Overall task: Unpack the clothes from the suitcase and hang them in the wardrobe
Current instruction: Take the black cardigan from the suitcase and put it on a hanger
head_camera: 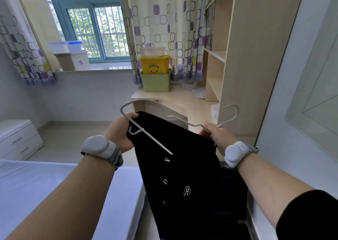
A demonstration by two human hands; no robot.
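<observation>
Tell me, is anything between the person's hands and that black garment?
Nothing visible. The left hand and the right hand each grip the black garment directly, together with the white hanger.

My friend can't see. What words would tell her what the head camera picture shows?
The left hand and right hand hold a white hanger and a black garment beside a bed. A desk and window lie beyond.

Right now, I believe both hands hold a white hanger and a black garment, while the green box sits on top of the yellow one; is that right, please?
Not quite: the head view shows the yellow box sitting on top of the green box. The left hand and right hand do hold the white hanger and black garment.
</observation>
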